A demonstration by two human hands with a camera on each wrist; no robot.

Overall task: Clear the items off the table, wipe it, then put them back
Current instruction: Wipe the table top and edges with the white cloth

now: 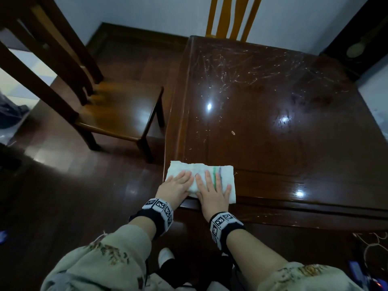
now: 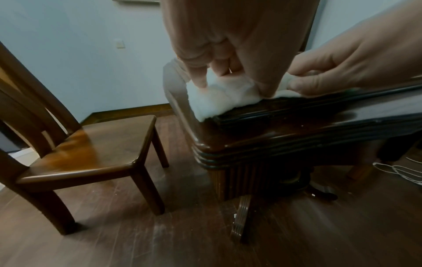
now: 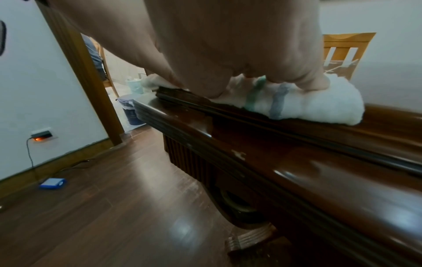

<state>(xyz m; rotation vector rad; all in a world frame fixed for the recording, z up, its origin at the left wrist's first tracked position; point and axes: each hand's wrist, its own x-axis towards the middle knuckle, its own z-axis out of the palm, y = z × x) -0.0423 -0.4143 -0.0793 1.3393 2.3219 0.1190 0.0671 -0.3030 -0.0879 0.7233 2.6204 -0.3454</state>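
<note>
A white folded cloth [image 1: 224, 172] with a green and a blue stripe lies on the near left corner of the dark wooden table [image 1: 273, 127]. My left hand [image 1: 177, 186] lies flat on the cloth's left part, fingers straight. My right hand [image 1: 212, 189] presses flat on its middle, fingers spread over the stripes. In the left wrist view the cloth [image 2: 217, 101] bunches under my left hand [image 2: 219, 59] at the table corner [image 2: 205, 142]. The right wrist view shows the cloth [image 3: 319, 104] under my right hand [image 3: 228, 54] beside the table's front rim [image 3: 274, 162].
The tabletop carries scratches, smears and a small crumb [image 1: 232, 133]. A dark wooden chair [image 1: 117, 110] stands left of the table, a lighter chair [image 1: 231, 17] behind it. A blue device [image 3: 52, 183] and a cable lie on the wood floor by the wall.
</note>
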